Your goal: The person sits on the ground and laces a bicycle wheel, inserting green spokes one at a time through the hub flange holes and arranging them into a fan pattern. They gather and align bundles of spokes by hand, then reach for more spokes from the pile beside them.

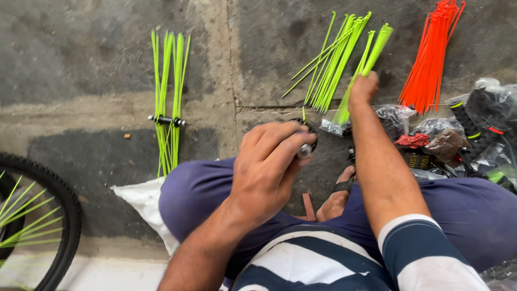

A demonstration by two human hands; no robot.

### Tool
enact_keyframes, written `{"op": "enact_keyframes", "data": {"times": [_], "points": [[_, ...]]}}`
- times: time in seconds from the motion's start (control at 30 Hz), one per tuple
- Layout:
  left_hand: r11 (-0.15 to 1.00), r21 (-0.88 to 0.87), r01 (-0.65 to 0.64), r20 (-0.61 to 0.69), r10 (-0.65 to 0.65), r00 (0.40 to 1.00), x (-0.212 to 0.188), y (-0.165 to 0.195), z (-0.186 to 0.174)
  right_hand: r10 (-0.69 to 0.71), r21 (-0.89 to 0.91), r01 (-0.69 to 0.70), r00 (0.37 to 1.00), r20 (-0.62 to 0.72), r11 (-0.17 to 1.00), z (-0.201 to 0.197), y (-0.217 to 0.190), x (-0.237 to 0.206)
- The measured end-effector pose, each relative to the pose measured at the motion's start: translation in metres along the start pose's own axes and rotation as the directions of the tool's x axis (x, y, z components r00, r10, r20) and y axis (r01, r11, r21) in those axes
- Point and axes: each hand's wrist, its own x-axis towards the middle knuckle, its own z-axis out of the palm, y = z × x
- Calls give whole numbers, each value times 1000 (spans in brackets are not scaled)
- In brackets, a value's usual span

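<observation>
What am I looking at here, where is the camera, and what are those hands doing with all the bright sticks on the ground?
The one picture comes from a camera on a person's head, looking down at their lap; they sit on a concrete floor. The left hand grips a small dark and silvery metal part. The right hand reaches forward and closes on a bundle of lime-green spokes. More green spokes lie loose beside it, another green bunch to the left, and orange spokes to the right. Plastic bags of dark parts sit at the right; a bicycle wheel shows at the left edge.
</observation>
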Motion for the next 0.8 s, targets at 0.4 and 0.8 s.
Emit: {"op": "enact_keyframes", "data": {"times": [0.4,0.8], "points": [[995,-18,-100,-120,98,988,-22,-3,26,-63,239,-17,944,323,971,-53,-23,-45],[975,13,-221,-163,220,962,-18,-1,32,-627,473,486,752,203,735,-279,-120,-148]]}}
